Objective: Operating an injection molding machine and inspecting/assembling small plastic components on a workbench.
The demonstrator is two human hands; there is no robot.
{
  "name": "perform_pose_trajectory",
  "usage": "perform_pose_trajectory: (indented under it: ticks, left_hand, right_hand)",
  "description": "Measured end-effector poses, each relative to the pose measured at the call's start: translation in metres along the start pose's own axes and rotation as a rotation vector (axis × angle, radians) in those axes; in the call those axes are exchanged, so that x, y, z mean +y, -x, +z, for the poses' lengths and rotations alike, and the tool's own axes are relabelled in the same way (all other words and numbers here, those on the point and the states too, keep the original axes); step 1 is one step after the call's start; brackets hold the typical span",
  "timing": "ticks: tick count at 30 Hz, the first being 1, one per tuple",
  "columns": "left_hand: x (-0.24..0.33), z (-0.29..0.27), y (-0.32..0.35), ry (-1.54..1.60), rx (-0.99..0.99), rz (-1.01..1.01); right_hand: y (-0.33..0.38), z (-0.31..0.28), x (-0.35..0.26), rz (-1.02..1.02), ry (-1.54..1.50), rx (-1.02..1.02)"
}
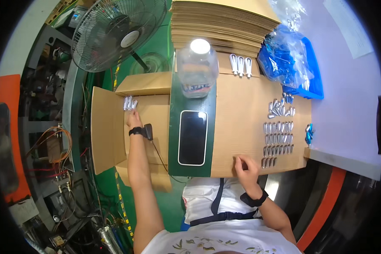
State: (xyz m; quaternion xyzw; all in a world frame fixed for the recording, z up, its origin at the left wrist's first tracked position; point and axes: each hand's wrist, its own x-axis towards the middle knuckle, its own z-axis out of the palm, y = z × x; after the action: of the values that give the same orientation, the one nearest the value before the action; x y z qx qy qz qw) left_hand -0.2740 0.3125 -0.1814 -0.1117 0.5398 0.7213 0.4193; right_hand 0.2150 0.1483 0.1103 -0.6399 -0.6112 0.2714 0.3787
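Bare cardboard (245, 122) in the middle of the frame left free passage between the phone (192, 137) and the rows of small metal parts (277, 137) at right. The bottle (197, 67) and stacked cardboard sheets (220, 23) blocked the upper centre. At left, the open box (110, 127) had free room inside.

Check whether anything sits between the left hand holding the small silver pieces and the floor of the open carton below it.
Nothing visible does. The left hand holds a few small silver pieces inside the open carton, whose flaps are folded outward. The carton floor around the hand looks bare. Only a thin cable from the wrist device trails behind, toward the body.
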Motion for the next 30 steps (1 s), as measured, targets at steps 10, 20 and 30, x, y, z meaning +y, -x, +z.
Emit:
perform_pose_trajectory:
  ticks: [10,20,30]
  left_hand:
    - [0.008,0.035,0.016,-1.368,0.535,0.456]
    - [0.017,0.048,0.015,-1.437,0.528,0.412]
    - [0.023,-0.006,0.041,-0.859,-0.153,0.412]
  right_hand:
    - [-0.003,0.001,-0.002,-0.106,0.060,-0.009]
    - [-0.003,-0.001,0.000,-0.186,0.075,-0.002]
    - [0.004,-0.022,-0.001,-0.089,-0.108,-0.107]
